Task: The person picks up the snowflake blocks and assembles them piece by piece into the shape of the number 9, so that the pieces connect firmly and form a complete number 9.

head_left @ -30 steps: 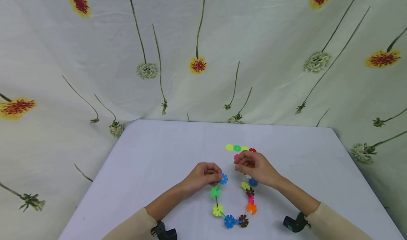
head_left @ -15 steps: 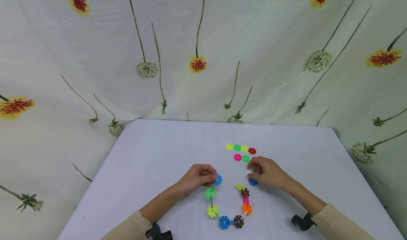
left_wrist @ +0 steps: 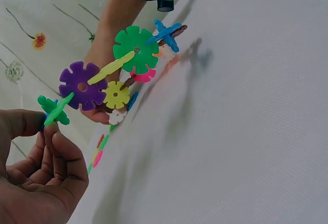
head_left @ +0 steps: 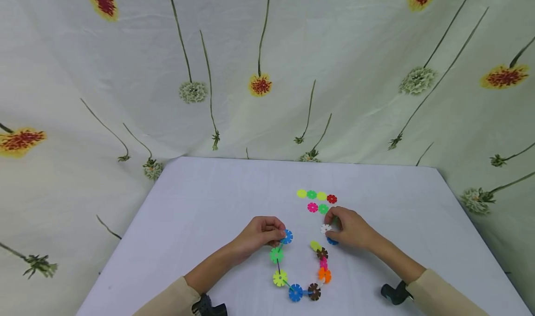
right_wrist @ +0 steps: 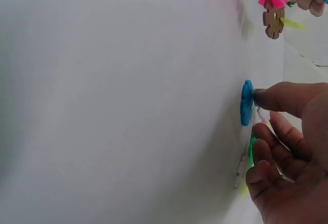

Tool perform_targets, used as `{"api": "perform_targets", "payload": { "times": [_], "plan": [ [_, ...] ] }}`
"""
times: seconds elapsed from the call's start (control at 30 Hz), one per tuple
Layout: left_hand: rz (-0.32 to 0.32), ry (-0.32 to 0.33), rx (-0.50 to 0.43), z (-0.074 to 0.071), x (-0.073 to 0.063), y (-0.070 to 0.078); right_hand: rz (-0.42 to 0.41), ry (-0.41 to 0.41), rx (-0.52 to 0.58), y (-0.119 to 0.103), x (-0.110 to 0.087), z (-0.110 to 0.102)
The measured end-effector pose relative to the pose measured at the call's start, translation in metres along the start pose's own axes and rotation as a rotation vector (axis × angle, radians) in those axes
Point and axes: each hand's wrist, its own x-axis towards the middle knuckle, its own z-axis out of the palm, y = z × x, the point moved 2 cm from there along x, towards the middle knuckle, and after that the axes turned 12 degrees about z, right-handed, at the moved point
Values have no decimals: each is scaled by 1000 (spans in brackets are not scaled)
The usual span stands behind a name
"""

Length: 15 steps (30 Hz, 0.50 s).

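Note:
In the head view my left hand pinches a blue snowflake disc at one end of a chain of interlocked plastic discs. Green, yellow-green, blue, brown and orange discs follow in a U, and a yellow disc forms its free end. My right hand pinches a loose white snowflake disc between thumb and fingers. Beneath that thumb lies a loose blue disc; in the right wrist view the thumb is close against this blue disc.
Beyond my right hand, loose discs lie in short rows: yellow, green, red, pink and another green. The white-covered table meets a flower-printed cloth at the back.
My right hand has moved right and toward me, from beside the pink disc to the white one, uncovering the rows. The left hand and chain have shifted slightly left.

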Motion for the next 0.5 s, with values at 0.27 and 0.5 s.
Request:
{"api": "perform_targets", "payload": {
  "times": [0.27,0.5],
  "plan": [
    [9,-4,-3,0,0,0,-138,-107,211,-5,-2,-2],
    [3,2,6,0,0,-2,-193,-180,365,-13,-5,-2]
  ]
}}
